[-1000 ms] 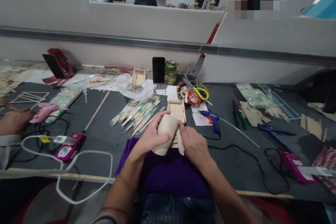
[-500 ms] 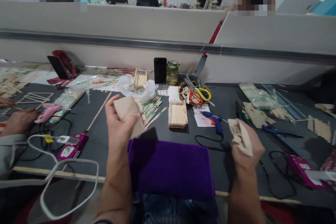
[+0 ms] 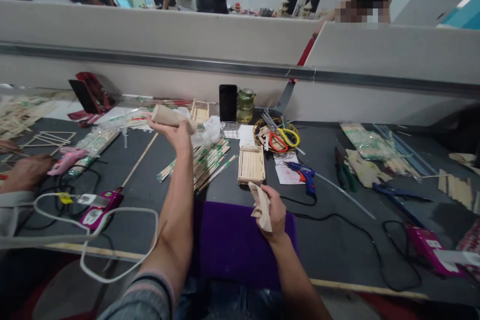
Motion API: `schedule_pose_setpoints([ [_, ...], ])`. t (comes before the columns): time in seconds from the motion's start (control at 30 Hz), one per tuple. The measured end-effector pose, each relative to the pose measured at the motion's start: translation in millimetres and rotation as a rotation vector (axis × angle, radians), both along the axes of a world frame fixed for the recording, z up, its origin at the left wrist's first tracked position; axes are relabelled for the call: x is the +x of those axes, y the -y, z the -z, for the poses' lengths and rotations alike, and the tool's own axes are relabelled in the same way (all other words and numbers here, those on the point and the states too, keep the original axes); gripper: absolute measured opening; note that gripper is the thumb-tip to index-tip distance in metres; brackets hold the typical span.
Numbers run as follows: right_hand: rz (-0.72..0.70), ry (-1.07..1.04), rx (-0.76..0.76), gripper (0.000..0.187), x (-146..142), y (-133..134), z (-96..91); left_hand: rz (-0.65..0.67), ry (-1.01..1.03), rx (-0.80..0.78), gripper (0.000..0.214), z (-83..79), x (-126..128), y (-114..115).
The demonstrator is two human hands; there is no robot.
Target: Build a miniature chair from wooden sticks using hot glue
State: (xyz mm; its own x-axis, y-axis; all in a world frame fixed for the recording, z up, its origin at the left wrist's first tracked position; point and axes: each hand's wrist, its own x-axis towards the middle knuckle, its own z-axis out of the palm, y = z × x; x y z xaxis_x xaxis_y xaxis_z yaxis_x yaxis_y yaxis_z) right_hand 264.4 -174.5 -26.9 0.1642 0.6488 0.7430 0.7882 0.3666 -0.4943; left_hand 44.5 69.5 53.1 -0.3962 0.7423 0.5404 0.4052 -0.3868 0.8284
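My left hand is raised over the bundle of sticks, gripping a folded stack of beige paper tissues. A crumpled beige tissue is in my right hand, above the purple cloth at my lap. Just beyond that hand lies a small box-like piece made of wooden sticks. Under and beside my left forearm are thin sticks with green-marked wrappers. A crumpled white plastic bag sits past my left hand.
A blue glue gun rests on paper to the right, its cord trailing over the table. Scissors lie in a basket near a standing phone and a green jar. At left, another person's hand is beside a pink glue gun.
My right hand has come in from the right to the middle with the crumpled tissue. My left hand has moved forward with the tissue stack, uncovering more sticks.
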Motion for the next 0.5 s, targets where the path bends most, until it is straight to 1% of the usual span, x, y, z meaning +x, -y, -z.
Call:
schedule_pose_setpoints([
  [0.03,-0.033,0.009,0.012,0.035,-1.8,-2.1,3.1,-0.118,0.037,0.005,0.099,-2.1,2.1,-3.5],
  [0.07,-0.059,0.013,0.013,0.035,-3.1,-3.8,5.5,-0.173,0.033,0.008,0.101,-3.9,4.7,-6.4],
  [0.1,-0.077,0.013,0.011,0.036,-3.9,-5.1,7.3,-0.194,0.008,0.002,0.102,-5.1,7.3,-8.8],
  [0.17,-0.095,0.009,0.011,0.035,-4.5,-6.4,8.7,-0.118,-0.092,-0.028,0.101,-4.8,11.9,-12.8],
  [0.23,-0.107,0.014,0.016,0.034,-4.3,-6.8,7.9,-0.045,-0.157,-0.066,0.095,-0.2,15.0,-16.9],
  [0.27,-0.108,0.014,0.017,0.033,-4.2,-6.9,7.2,-0.029,-0.170,-0.080,0.092,3.5,16.2,-19.3],
  [0.33,-0.104,0.005,0.010,0.033,-4.2,-6.9,5.7,-0.030,-0.175,-0.108,0.084,12.8,18.1,-24.9],
  [0.43,-0.116,-0.018,0.002,0.034,-5.0,-6.8,4.8,-0.093,-0.136,-0.187,0.071,27.4,19.3,-33.5],
  [0.5,-0.128,-0.033,-0.004,0.035,-5.6,-6.5,4.8,-0.108,-0.117,-0.238,0.063,34.5,18.5,-38.2],
])
